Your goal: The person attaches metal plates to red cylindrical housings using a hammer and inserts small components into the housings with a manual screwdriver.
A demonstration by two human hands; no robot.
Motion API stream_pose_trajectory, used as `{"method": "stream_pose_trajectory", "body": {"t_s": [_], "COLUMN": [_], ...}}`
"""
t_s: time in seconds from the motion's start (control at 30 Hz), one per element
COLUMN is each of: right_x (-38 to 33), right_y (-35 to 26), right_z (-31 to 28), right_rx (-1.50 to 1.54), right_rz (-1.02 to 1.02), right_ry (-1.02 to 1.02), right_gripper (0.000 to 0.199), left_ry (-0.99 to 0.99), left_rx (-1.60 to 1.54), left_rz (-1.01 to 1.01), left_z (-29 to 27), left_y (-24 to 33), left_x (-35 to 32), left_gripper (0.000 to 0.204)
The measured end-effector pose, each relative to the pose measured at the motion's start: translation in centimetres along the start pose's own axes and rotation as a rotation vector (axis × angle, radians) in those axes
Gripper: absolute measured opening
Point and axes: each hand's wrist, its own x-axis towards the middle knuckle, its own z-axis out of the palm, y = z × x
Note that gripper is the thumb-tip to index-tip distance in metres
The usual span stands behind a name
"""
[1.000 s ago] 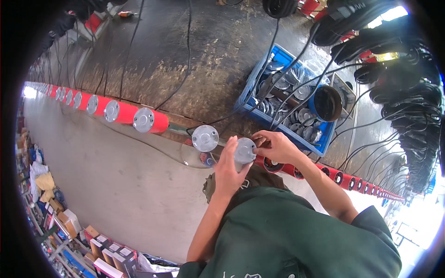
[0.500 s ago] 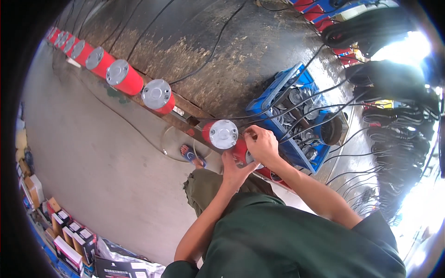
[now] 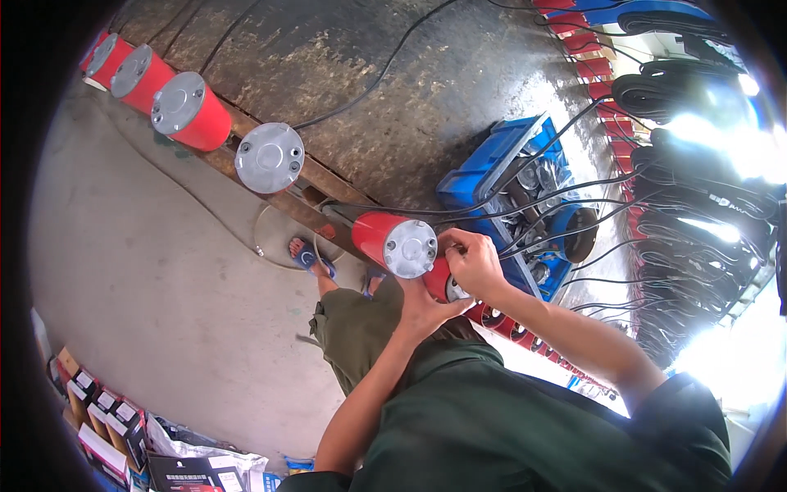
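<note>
Both my hands are at a red cylinder (image 3: 438,274) in a row, just right of a red cylinder with a full silver end cap (image 3: 410,248). My left hand (image 3: 428,312) is wrapped round its near side, thumb stretched along the silver cap (image 3: 459,291) at its end; the other fingers are partly hidden. Over the far edge of that cylinder, my right hand (image 3: 477,264) has its thumb and fingers curled together in a pinch. What lies between those fingertips is too small to make out. Black cables pass just beyond the right hand.
Capped red cylinders (image 3: 209,123) line a rusty metal rail (image 3: 316,215) to the left. A blue crate (image 3: 467,184) of metal parts stands on the worn bench (image 3: 328,74). Bundled black cables (image 3: 689,90) lie at right; boxes (image 3: 106,447) sit at lower left.
The view has shifted, and the row at left appears larger and farther left. Both hands stay at the same cylinder, the right still pinched and the left thumb still by the cap.
</note>
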Motion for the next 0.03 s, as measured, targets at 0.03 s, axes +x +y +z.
{"method": "stream_pose_trajectory", "body": {"t_s": [0.03], "right_x": [-0.21], "right_y": [-0.13], "right_z": [-0.03], "right_rx": [-0.021], "right_rz": [0.016], "right_ry": [-0.018], "right_gripper": [0.02], "left_ry": [-0.007], "left_rx": [-0.011], "left_rz": [-0.014], "left_z": [-0.03], "left_y": [0.18], "left_x": [-0.15], "left_gripper": [0.126]}}
